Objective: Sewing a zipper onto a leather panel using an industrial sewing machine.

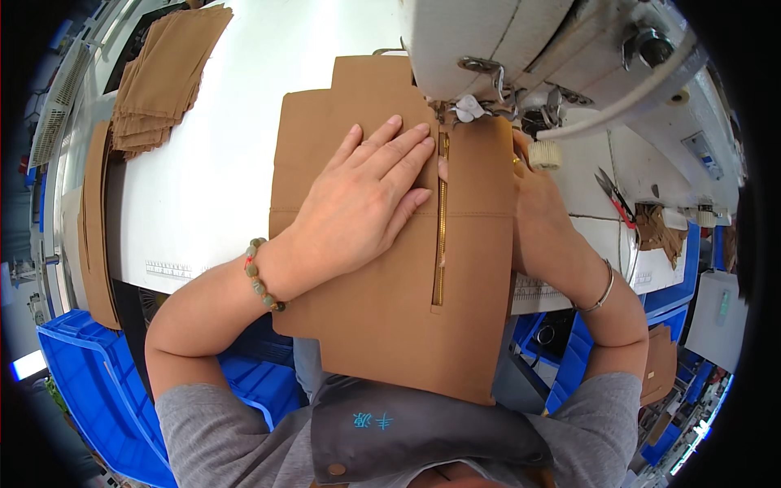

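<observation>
Left hand (364,191) lies flat on a panel (399,281), fingers extended; right hand (537,203)'s grip can't be told. Zipper (442,228) sits inset, sewing apparently unfinished.

A fanned stack of brown pieces (167,81) lies on the white surface (220,146) at ten o'clock. More brown sheets (96,236) line its edge at nine, near a ruler scale (168,269). A large blue bin (89,358) sits at eight. At three, red-handled scissors (624,214) lie beside brown scraps (657,233); brown panels (661,366) show at four.
</observation>
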